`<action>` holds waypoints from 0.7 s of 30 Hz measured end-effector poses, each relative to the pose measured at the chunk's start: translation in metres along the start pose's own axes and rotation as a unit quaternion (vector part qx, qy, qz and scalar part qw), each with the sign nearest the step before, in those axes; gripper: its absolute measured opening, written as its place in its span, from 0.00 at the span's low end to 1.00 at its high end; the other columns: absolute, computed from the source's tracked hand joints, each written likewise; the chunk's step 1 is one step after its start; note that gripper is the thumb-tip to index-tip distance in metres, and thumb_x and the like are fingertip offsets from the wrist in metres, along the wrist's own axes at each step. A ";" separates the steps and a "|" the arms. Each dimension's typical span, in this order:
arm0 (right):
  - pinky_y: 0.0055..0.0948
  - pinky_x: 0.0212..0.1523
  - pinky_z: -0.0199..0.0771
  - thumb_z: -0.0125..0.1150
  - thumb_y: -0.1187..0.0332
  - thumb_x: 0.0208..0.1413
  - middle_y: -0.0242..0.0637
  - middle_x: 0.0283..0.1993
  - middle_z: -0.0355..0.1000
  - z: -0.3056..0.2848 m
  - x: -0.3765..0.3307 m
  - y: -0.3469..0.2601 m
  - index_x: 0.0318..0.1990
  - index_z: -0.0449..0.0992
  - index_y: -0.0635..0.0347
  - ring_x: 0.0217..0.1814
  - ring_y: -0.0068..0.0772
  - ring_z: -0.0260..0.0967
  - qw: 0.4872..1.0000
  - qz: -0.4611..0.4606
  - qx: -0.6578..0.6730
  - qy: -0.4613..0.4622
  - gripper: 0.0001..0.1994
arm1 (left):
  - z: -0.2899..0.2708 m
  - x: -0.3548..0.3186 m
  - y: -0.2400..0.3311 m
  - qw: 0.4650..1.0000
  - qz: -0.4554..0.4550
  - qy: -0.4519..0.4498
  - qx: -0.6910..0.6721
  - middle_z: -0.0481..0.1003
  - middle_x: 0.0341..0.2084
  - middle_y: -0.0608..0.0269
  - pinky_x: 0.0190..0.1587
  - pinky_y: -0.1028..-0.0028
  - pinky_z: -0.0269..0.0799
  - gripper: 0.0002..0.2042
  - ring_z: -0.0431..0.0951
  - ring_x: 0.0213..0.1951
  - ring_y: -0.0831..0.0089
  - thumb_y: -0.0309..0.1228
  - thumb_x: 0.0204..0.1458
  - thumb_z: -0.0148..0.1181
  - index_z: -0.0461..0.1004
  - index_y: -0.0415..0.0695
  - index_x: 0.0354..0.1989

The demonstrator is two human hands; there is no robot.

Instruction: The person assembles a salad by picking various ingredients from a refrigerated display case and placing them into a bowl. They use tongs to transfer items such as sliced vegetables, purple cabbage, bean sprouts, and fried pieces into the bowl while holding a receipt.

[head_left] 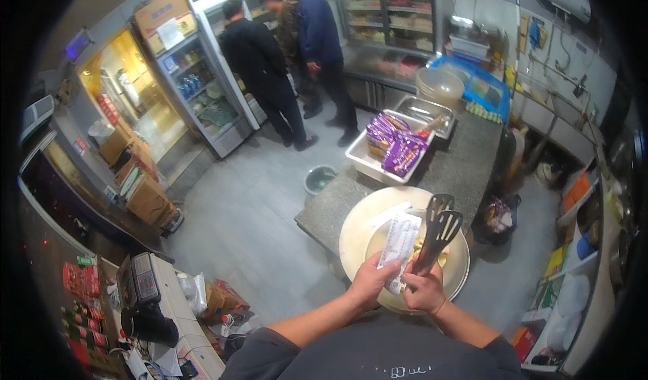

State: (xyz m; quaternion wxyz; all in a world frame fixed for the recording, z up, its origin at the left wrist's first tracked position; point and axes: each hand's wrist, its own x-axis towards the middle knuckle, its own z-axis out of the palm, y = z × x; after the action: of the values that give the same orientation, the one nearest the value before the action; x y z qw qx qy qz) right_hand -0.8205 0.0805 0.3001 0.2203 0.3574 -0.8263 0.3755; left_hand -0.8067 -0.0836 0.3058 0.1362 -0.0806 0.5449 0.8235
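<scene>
My left hand (370,282) is closed on a long white printed slip (401,241), which it holds up in front of me. Close beside it, my right hand (425,293) grips black slotted tongs (437,238), their two slotted heads pointing up and away. The lower end of the slip runs down between both hands; whether my right fingers also touch it I cannot tell. Beneath them sits a wide round pale basin (463,272), with some yellowish food (440,253) partly hidden by the tongs. A round cream board or lid (354,228) shows at its far left.
On the grey counter (466,171) ahead stand a white tray of purple packages (403,144), a metal tray (439,113) and clear tubs (440,83). A bucket (320,179) is on the floor. Several people (260,69) stand by the fridges. A scale (144,279) is at left.
</scene>
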 end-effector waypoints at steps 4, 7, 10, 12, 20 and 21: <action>0.39 0.45 0.67 0.57 0.75 0.25 0.36 0.29 0.71 -0.002 -0.017 0.001 0.22 0.77 0.57 0.39 0.41 0.66 0.999 0.012 0.035 0.038 0.10 | 0.012 -0.005 -0.006 0.996 0.007 -0.040 -0.078 0.76 0.42 0.59 0.48 0.73 0.70 0.17 0.76 0.42 0.73 0.30 0.58 0.55 0.67 0.36 0.53; 0.39 0.45 0.67 0.56 0.75 0.25 0.35 0.27 0.70 -0.006 -0.025 -0.003 0.21 0.77 0.56 0.38 0.41 0.67 0.993 0.062 0.066 0.070 0.09 | 0.020 -0.005 -0.010 0.996 0.007 -0.032 -0.078 0.74 0.46 0.56 0.52 0.71 0.68 0.17 0.74 0.48 0.70 0.29 0.59 0.53 0.65 0.36 0.55; 0.36 0.43 0.67 0.56 0.74 0.24 0.36 0.27 0.69 -0.014 -0.026 -0.007 0.19 0.75 0.56 0.37 0.41 0.67 0.997 0.044 0.022 0.057 0.07 | 0.026 -0.005 -0.009 0.994 0.005 -0.071 -0.079 0.74 0.47 0.57 0.52 0.70 0.68 0.17 0.74 0.48 0.69 0.30 0.59 0.53 0.65 0.36 0.55; 0.35 0.42 0.67 0.56 0.73 0.23 0.37 0.26 0.68 -0.020 -0.026 -0.009 0.18 0.75 0.56 0.36 0.41 0.66 0.999 0.022 0.010 0.046 0.06 | 0.028 -0.004 -0.003 0.992 -0.022 -0.100 -0.076 0.74 0.46 0.58 0.53 0.69 0.68 0.17 0.74 0.48 0.68 0.31 0.60 0.52 0.65 0.37 0.56; 0.33 0.42 0.67 0.57 0.72 0.22 0.39 0.29 0.67 -0.035 -0.046 -0.015 0.16 0.72 0.58 0.32 0.39 0.65 0.993 -0.018 0.092 -0.070 0.05 | 0.018 0.021 0.049 0.975 -0.027 -0.155 -0.159 0.73 0.48 0.51 0.54 0.61 0.71 0.20 0.76 0.48 0.61 0.32 0.62 0.44 0.59 0.39 0.62; 0.33 0.42 0.67 0.57 0.72 0.22 0.39 0.30 0.67 -0.034 -0.048 -0.016 0.16 0.72 0.58 0.32 0.39 0.65 0.992 -0.031 0.090 -0.077 0.06 | 0.015 0.023 0.055 0.975 -0.024 -0.148 -0.163 0.73 0.48 0.51 0.53 0.61 0.71 0.20 0.75 0.49 0.61 0.32 0.62 0.43 0.59 0.39 0.61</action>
State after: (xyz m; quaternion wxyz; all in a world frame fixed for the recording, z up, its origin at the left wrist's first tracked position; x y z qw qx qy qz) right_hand -0.7743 0.1202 0.2981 0.1345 0.4291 -0.7922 0.4125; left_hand -0.8450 -0.0868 0.3535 0.2203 0.0082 0.3750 0.9004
